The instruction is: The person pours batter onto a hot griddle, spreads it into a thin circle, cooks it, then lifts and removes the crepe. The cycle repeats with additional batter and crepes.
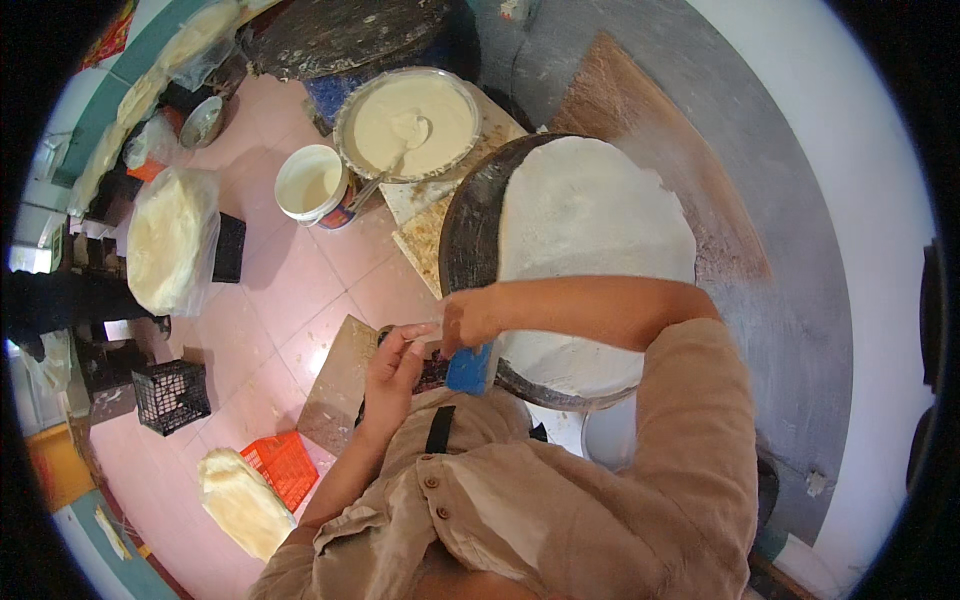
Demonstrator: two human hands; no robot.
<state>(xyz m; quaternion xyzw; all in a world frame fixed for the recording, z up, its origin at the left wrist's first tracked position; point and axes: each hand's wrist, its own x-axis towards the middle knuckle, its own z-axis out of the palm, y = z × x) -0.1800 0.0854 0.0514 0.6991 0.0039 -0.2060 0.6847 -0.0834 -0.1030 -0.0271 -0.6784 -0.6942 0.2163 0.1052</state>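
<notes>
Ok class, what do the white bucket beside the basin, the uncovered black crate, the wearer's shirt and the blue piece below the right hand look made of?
White bucket: likely smooth plastic, from its even white colour.
Black crate: probably moulded plastic, dull, from its regular openwork.
Shirt: matte woven cloth, perhaps linen, judging by soft creases.
Blue piece: possibly plastic, flat, evenly coloured; not certain.

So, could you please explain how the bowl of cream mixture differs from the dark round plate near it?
The dark round plate looks much wider than the bowl. The bowl holds a cream mixture, while the plate carries a white layer that leaves part of its dark surface bare. A ladle rests in the bowl; none is visible on the plate. Both are round.
</notes>
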